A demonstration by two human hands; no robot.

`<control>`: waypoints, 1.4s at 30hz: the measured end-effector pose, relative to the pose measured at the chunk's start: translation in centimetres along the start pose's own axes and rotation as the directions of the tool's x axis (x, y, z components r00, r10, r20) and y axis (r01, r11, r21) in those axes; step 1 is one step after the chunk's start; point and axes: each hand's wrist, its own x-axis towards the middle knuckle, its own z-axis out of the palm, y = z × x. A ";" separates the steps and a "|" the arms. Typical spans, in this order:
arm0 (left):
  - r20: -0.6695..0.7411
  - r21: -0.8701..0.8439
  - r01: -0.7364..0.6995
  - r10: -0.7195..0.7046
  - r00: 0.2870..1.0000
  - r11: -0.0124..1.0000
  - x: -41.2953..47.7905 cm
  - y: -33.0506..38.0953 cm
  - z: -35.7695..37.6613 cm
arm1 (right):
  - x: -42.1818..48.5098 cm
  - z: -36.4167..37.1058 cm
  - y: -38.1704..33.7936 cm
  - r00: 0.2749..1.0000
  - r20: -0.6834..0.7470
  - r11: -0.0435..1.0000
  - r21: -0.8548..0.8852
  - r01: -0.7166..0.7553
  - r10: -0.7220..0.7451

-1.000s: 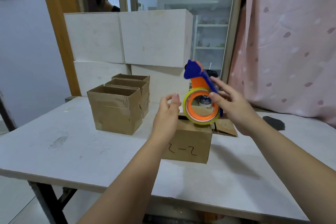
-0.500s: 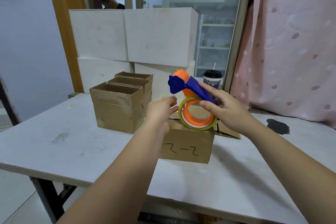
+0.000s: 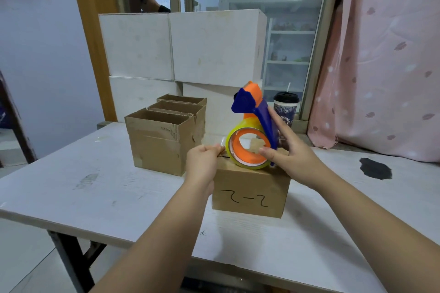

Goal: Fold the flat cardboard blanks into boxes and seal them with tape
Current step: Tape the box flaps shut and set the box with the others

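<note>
Brown cardboard on the left: three open boxes (image 3: 162,140) stand in a row, already folded up, with what looks like tape on the nearest one's side and their tops open. Moving along, my left hand (image 3: 204,162) is curled in, fingertips pinching the free end of the clear tape (image 3: 222,147) just above the top left edge of the marked box (image 3: 250,188). That box sits mid-table right in front of me, "2-2" scrawled on its near face. The dispenser (image 3: 252,135), orange and blue, rests on the box top. My right hand (image 3: 292,157) grasps it, fingers laid along the blue handle and thumb on the roll's rim. By my reckoning this is the start of the seal: a dark seam shows on top, and no strip looks laid across it yet. So three are formed and this one is left to tape. I can see no flat blanks from here. The white table (image 3: 95,197) is scuffed, with a dark blotch (image 3: 375,169) far right. Behind it, left to right: a pale wall, a wooden frame (image 3: 88,43), stacked white boxes (image 3: 190,47), someone's head behind the glass, a lidded cup (image 3: 285,107) with a straw, and a pink curtain (image 3: 385,54).
</note>
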 end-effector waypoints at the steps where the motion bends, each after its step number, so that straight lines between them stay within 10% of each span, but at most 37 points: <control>1: -0.007 -0.039 0.015 -0.015 1.000 0.999 0.2 -0.2 -0.1 | 0.1 0.0 0.2 1.000 -0.020 0.999 0.033 0.000 0.001; 13: -0.042 -0.214 0.175 -0.188 0.981 0.961 0.8 -0.5 0.8 | 1.1 0.3 1.4 0.990 -0.110 0.837 0.547 -0.010 0.084; 25: -0.030 -0.194 0.132 -0.141 0.990 0.972 1.3 -1.8 -0.1 | 1.1 1.2 -0.1 0.996 -0.091 0.993 0.113 0.021 -0.011; 42: -0.076 -0.047 0.099 -0.103 0.992 0.994 2.0 -1.8 0.2 | 1.3 0.7 1.4 0.977 -0.167 0.836 0.549 -0.021 0.134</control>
